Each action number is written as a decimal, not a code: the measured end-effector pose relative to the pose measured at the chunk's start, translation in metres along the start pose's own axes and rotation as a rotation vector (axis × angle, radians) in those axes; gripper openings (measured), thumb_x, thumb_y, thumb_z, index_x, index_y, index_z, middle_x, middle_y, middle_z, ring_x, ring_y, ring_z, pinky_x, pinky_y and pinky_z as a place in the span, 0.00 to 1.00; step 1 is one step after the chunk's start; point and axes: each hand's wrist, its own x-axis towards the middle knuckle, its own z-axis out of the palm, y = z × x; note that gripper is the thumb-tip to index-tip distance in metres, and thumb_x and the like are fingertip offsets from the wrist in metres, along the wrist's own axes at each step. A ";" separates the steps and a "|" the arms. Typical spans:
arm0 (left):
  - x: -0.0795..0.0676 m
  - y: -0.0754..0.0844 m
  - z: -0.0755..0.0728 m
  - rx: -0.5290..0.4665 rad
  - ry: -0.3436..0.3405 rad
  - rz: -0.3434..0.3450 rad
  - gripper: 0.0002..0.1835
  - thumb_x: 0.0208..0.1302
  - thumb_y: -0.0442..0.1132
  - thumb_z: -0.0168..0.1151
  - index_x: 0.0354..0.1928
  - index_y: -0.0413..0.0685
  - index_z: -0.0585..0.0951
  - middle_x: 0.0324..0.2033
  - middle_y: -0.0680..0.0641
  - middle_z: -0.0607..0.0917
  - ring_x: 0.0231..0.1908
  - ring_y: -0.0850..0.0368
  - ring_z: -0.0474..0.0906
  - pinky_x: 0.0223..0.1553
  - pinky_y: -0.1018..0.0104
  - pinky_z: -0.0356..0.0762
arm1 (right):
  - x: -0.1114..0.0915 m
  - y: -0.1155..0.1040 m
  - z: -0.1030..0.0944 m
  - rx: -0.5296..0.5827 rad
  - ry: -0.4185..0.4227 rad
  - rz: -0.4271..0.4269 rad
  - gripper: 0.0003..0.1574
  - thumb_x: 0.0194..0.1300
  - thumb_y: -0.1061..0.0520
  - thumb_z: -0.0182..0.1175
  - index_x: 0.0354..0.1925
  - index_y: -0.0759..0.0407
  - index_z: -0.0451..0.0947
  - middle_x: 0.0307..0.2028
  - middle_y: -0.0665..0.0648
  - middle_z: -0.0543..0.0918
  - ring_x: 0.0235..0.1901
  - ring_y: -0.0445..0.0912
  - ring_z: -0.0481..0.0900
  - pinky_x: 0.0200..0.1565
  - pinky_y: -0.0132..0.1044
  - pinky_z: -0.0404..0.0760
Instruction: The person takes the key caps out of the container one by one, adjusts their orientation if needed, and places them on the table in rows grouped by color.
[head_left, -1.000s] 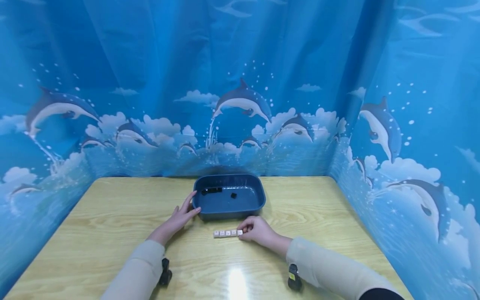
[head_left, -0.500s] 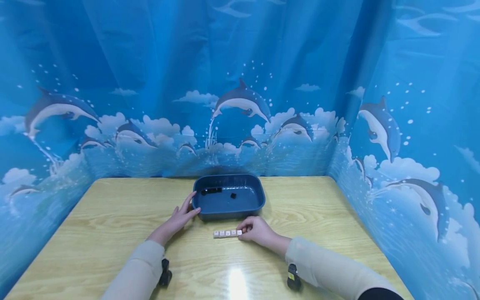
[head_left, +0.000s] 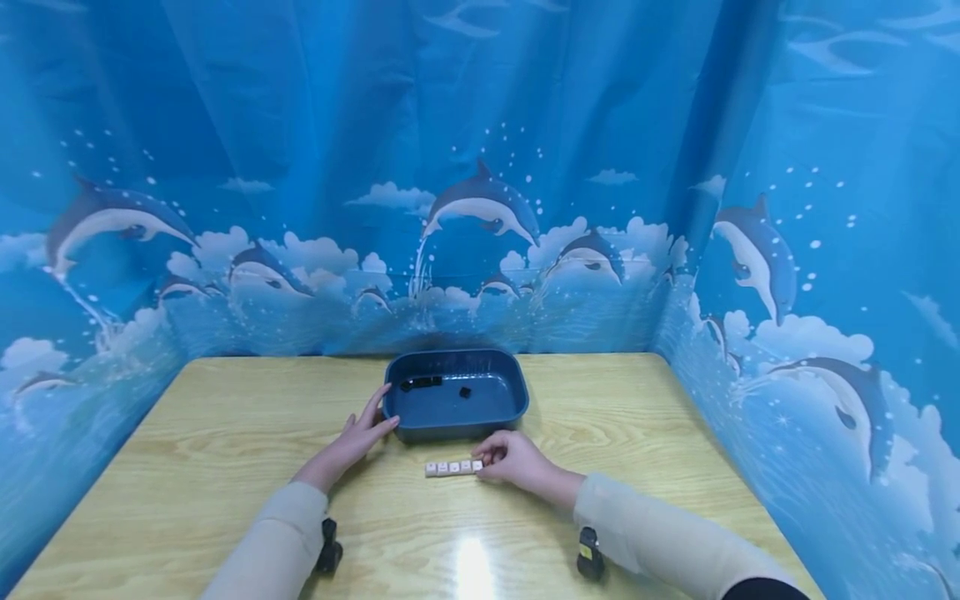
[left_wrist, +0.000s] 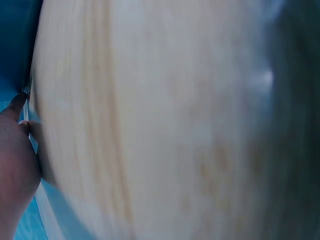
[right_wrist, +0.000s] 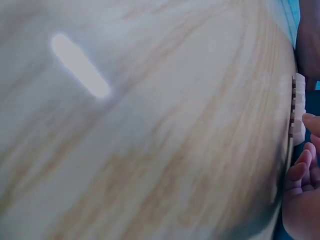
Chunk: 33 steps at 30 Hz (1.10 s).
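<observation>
A dark blue plastic basin (head_left: 450, 433) stands toward the back of the table. My left hand (head_left: 352, 442) rests against its left end, fingers and thumb spread and fairly straight at the rim. In front of the basin lies a short row of white keycaps (head_left: 448, 468) with small dark marks, side by side. My right hand (head_left: 521, 462) is at the row's right end, thumb and forefinger pinching the last white keycap (head_left: 477, 466); its other fingers are curled in. In the right wrist view, the thumb (right_wrist: 311, 122) touches the row of keycaps (right_wrist: 299, 100).
Inside the basin lie several black keycaps (head_left: 422, 382) in a line at the left, and a single black keycap (head_left: 465, 392) nearer the middle. The wooden table (head_left: 637, 417) ends at a blue dolphin-print curtain (head_left: 337, 208) behind and at the sides.
</observation>
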 end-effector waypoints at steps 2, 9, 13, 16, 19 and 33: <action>0.000 0.000 0.001 -0.002 0.002 -0.007 0.39 0.75 0.53 0.48 0.78 0.60 0.39 0.70 0.28 0.57 0.71 0.34 0.47 0.66 0.39 0.14 | -0.002 -0.002 -0.003 -0.022 -0.003 -0.008 0.17 0.47 0.67 0.74 0.40 0.61 0.86 0.29 0.49 0.80 0.28 0.40 0.74 0.30 0.29 0.77; 0.000 0.000 0.000 -0.006 -0.001 -0.029 0.40 0.74 0.55 0.48 0.78 0.62 0.37 0.71 0.29 0.53 0.72 0.31 0.35 0.65 0.37 0.14 | -0.009 -0.020 -0.012 -0.081 -0.082 -0.096 0.16 0.49 0.63 0.75 0.39 0.56 0.87 0.32 0.51 0.81 0.29 0.42 0.75 0.31 0.30 0.76; -0.001 0.000 0.000 0.002 0.003 -0.033 0.40 0.75 0.55 0.47 0.78 0.61 0.38 0.71 0.29 0.54 0.72 0.31 0.36 0.65 0.37 0.15 | -0.009 -0.034 -0.019 -0.119 -0.127 -0.155 0.14 0.52 0.63 0.74 0.40 0.57 0.87 0.34 0.51 0.82 0.32 0.44 0.77 0.33 0.31 0.77; -0.001 0.001 0.000 0.008 0.005 -0.030 0.39 0.75 0.54 0.47 0.78 0.60 0.38 0.71 0.28 0.54 0.72 0.32 0.41 0.65 0.37 0.15 | -0.006 -0.046 -0.028 -0.130 -0.121 -0.165 0.14 0.54 0.63 0.73 0.41 0.58 0.86 0.36 0.53 0.83 0.34 0.46 0.78 0.34 0.32 0.78; -0.001 0.001 0.000 0.005 0.004 -0.032 0.39 0.75 0.54 0.47 0.78 0.60 0.38 0.71 0.29 0.54 0.72 0.32 0.40 0.65 0.37 0.14 | 0.001 -0.055 -0.038 -0.142 -0.108 -0.159 0.14 0.55 0.62 0.72 0.42 0.58 0.86 0.38 0.54 0.83 0.36 0.47 0.78 0.37 0.34 0.80; -0.001 0.000 0.000 -0.003 -0.007 -0.010 0.40 0.75 0.53 0.47 0.78 0.60 0.38 0.70 0.28 0.55 0.71 0.32 0.45 0.65 0.38 0.14 | 0.048 -0.069 -0.076 -0.171 -0.198 -0.142 0.14 0.58 0.60 0.71 0.44 0.50 0.86 0.45 0.52 0.81 0.46 0.61 0.77 0.42 0.38 0.81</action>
